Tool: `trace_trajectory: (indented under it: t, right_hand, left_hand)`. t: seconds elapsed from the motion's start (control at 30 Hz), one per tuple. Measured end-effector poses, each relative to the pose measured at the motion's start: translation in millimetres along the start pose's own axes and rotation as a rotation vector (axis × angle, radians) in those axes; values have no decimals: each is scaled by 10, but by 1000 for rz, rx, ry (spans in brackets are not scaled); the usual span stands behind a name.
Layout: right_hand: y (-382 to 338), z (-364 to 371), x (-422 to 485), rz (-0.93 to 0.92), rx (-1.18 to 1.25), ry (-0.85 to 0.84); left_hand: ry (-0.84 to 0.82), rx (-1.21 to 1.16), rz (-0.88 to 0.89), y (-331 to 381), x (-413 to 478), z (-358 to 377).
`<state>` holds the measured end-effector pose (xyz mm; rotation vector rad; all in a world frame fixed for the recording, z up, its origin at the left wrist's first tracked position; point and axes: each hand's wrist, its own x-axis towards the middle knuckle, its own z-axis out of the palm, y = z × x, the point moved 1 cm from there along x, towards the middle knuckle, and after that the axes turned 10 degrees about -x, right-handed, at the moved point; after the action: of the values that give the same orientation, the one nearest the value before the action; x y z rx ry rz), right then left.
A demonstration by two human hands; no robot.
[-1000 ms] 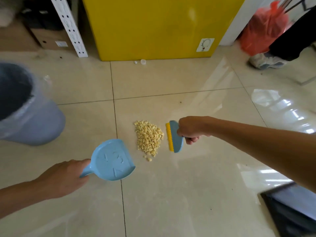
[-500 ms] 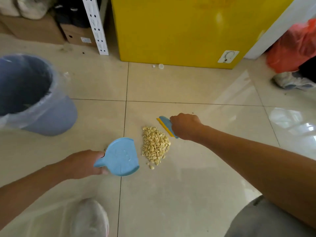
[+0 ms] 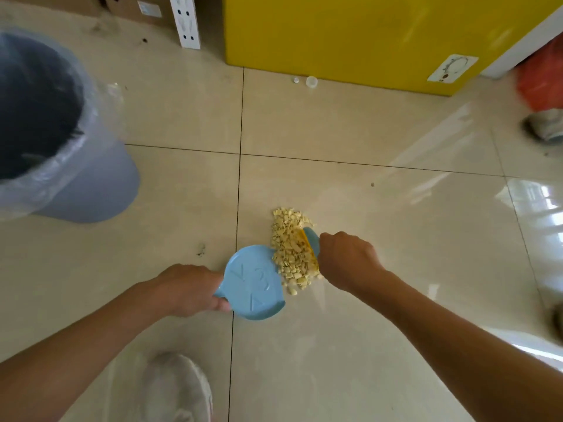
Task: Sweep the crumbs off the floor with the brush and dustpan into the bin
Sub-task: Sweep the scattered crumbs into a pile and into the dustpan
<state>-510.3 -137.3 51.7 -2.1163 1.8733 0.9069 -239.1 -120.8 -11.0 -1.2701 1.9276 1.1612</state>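
Observation:
A heap of pale yellow crumbs (image 3: 289,245) lies on the beige tiled floor. My left hand (image 3: 190,290) grips the handle of a light blue dustpan (image 3: 254,284), whose open edge touches the left side of the heap. My right hand (image 3: 347,260) holds a blue brush with yellow bristles (image 3: 310,248), pressed against the right side of the heap. The grey bin (image 3: 91,184) with a clear plastic liner stands at the far left.
A yellow cabinet (image 3: 350,35) stands at the back, with a small clear cap (image 3: 311,81) on the floor before it. A white perforated post (image 3: 185,22) and cardboard boxes are at the back left. My shoe (image 3: 176,388) is below; a red bag (image 3: 542,77) at right.
The brush has pushed into the right side of the heap, shoving the crumbs against the dustpan's edge. The dustpan has closed in on the heap from the left. The view has tilted down.

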Motion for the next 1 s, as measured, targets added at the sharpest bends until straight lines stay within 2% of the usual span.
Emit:
trace_trajectory:
  t: [0.13,0.3,0.47,0.6,0.7,0.8,1.0]
  right_hand:
    - [-282,-76,-56,-57,90,-32]
    - [-492,-155,-142,-137,172,32]
    - [-280,-260,-108,-101,234,85]
    - [14,-372,154,21,86,204]
    - [47,-431,400,31,-56,247]
    - [-65,-444,567,-25,-139,165]
    - [-450,-370,388,-221,-220,152]
  left_hand:
    - [14,-95,7,82,122,14]
    - [37,-98,34,155,153,29]
    - [89,-136,16,32,65,42]
    - [108,-165,-27,-106,-26,98]
    - [116,-181,-57,-174,-109,138]
    - [120,-204,-61,-197,-165,198]
    - [182,-285,-60,-146,-34,242]
